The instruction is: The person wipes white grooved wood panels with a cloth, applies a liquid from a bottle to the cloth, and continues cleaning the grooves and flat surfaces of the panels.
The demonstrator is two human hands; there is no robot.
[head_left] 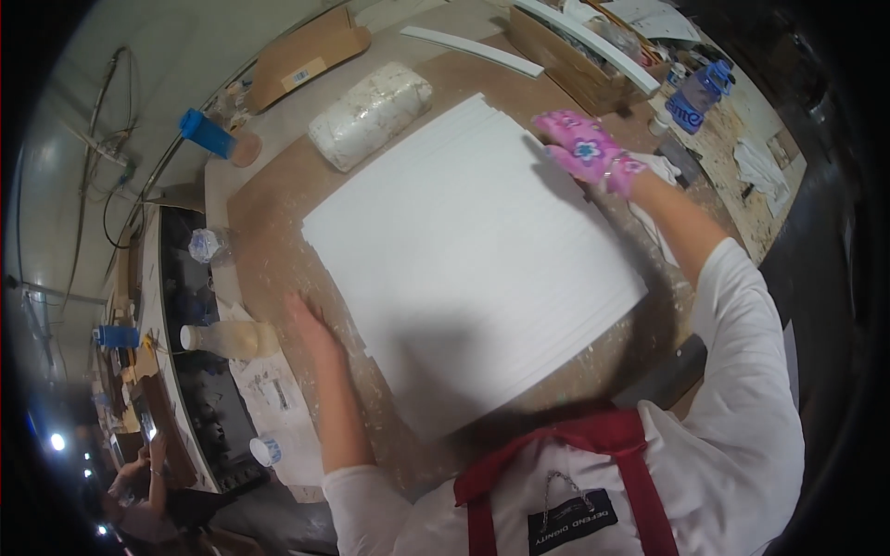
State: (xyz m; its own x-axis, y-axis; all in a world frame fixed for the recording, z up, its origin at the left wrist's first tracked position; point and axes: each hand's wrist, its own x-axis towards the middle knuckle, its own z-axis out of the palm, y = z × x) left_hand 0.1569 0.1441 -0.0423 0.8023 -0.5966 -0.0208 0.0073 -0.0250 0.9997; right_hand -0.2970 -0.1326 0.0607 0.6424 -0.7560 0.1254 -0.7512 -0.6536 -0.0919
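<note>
At a dusty brown workbench [278,232], I steady a stack of large white foam sheets [473,259] lying flat in front of me, their edges slightly staggered along the near left side. My bare left hand [313,329] rests open and flat on the bench, fingers together, pressed against the stack's left edge without gripping anything. My right hand [586,148], in a pink flowered glove, lies at the far right corner of the stack, fingers spread over the top sheet; whether they curl under the edge I cannot tell. Beyond the stack, a bulging white plastic-wrapped bag [371,113] lies on the bench just beside the sheets' far edge, and a long white strip [473,51] lies farther back. A flat piece of brown cardboard [306,56] sits at the far left corner, near a blue cylinder [208,132]. To the right, well apart from the sheets, stands a clear water bottle with a blue label [693,100]. At my left, a pale plastic bottle [232,339] lies on its side. My red apron straps [640,463] cross a white long-sleeved shirt.
</note>
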